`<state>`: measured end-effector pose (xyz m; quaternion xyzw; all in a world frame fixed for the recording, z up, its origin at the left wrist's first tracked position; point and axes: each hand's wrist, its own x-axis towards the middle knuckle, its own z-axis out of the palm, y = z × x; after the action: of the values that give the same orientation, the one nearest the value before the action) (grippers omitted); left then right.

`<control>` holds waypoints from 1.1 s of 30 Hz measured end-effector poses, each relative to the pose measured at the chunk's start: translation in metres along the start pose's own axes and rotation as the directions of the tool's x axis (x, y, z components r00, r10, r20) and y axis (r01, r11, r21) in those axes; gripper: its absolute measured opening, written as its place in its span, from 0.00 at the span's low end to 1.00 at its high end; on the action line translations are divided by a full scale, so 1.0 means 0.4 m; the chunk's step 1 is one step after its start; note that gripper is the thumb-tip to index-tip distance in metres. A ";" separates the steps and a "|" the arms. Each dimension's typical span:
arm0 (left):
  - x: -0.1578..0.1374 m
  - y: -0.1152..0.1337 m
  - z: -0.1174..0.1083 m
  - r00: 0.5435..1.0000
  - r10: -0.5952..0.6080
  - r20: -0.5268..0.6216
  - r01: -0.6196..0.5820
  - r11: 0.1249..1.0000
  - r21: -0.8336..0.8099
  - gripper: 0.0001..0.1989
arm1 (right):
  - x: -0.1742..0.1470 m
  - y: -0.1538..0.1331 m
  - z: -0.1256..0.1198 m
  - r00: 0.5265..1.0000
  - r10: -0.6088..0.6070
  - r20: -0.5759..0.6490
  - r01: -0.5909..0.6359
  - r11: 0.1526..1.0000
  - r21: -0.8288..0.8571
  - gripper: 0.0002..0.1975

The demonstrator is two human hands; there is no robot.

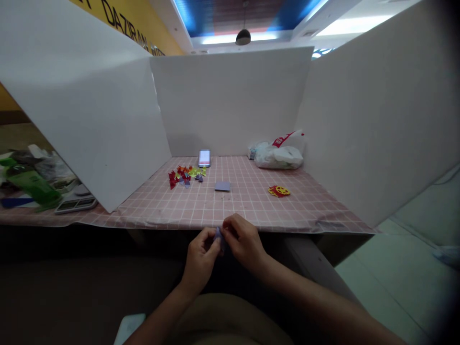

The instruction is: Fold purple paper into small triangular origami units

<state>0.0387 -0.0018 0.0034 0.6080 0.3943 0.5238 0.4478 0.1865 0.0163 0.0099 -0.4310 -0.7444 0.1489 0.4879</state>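
Note:
Just in front of the table's near edge, my left hand [201, 256] pinches a small folded piece of purple paper [218, 235]. My right hand [245, 242] is closed at the paper's other side, thumb and fingertips on its upper edge. Part of the paper is hidden behind the fingers, so its full shape does not show. Beyond the hands, a stack of purple paper squares [223, 186] lies flat on the table. A cluster of small folded paper pieces [185, 175] in red, orange, yellow and purple sits to its left.
The table has a pink checked cloth [244, 211] and white panels [233, 105] around it. A phone [204, 158] with a lit screen stands at the back. Red and yellow cutouts [279, 191] and a white plastic bag [278, 157] lie right; a scale [76, 204] and green bottle [30, 183] are left.

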 end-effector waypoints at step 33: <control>-0.001 -0.031 -0.013 0.975 0.193 -0.111 -0.167 0.965 0.204 0.04 | 0.006 -0.011 0.003 0.941 0.297 0.162 -0.338 0.827 0.449 0.05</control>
<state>0.0335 0.0021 -0.0085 0.6465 0.4147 0.5601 0.3105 0.1829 0.0156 0.0136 -0.4108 -0.6238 0.4219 0.5139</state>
